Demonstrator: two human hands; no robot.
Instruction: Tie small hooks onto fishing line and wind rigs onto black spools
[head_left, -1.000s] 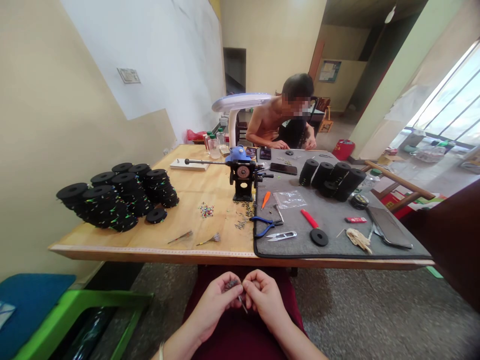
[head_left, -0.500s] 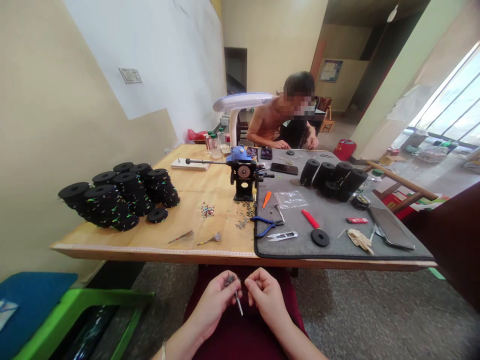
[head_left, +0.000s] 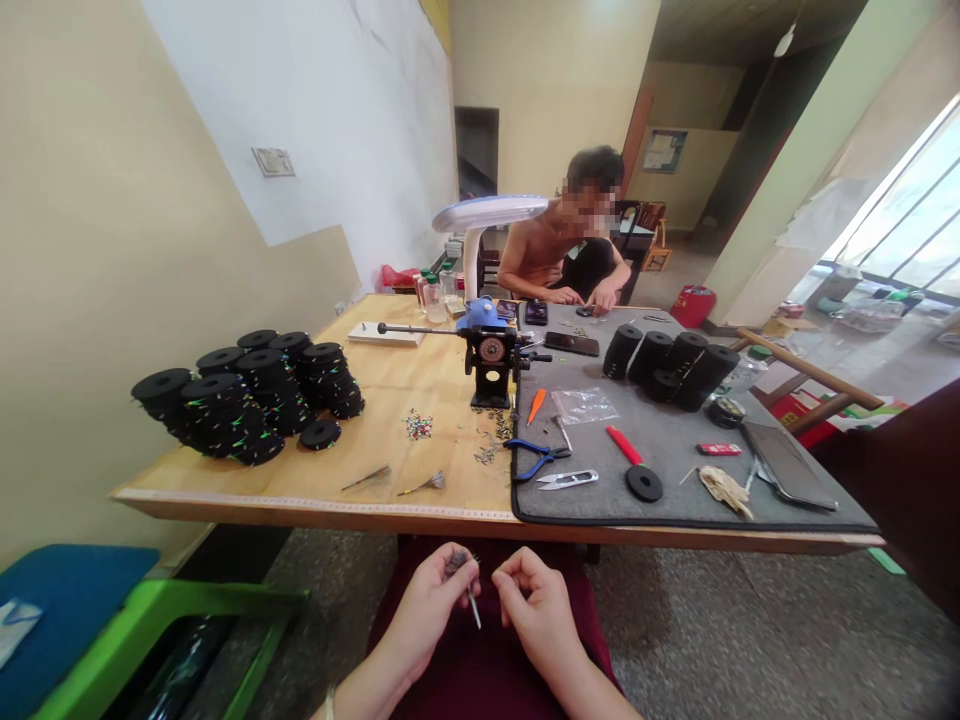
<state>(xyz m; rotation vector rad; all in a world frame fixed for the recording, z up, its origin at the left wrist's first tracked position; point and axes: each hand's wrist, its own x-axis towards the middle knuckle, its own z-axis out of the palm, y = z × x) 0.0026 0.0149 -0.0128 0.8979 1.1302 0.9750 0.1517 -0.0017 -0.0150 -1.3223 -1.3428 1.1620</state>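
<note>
Below the table's front edge, over my lap, my left hand (head_left: 431, 598) is pinched on a small bundle of thin metal pins (head_left: 456, 561), and one pin hangs down from its fingers. My right hand (head_left: 534, 598) sits a little to the right, fingers curled in a pinch; what it holds is too small to make out. The two hands are slightly apart. On the wooden table (head_left: 375, 420) ahead stands a blue and black hand-crank winder (head_left: 491, 355).
Stacks of black spools (head_left: 240, 395) fill the table's left. A grey mat (head_left: 660, 450) carries blue pliers (head_left: 536, 455), snips (head_left: 566, 481), a red-handled tool, black rolls (head_left: 667, 355) and phones. A white lamp (head_left: 487, 215) stands behind. Another person works at the far end. A green stool (head_left: 150, 620) is at my left.
My hands have drawn slightly apart and a single pin now hangs free from the left fingers. The camera has shifted a little; the far person has leaned forward.
</note>
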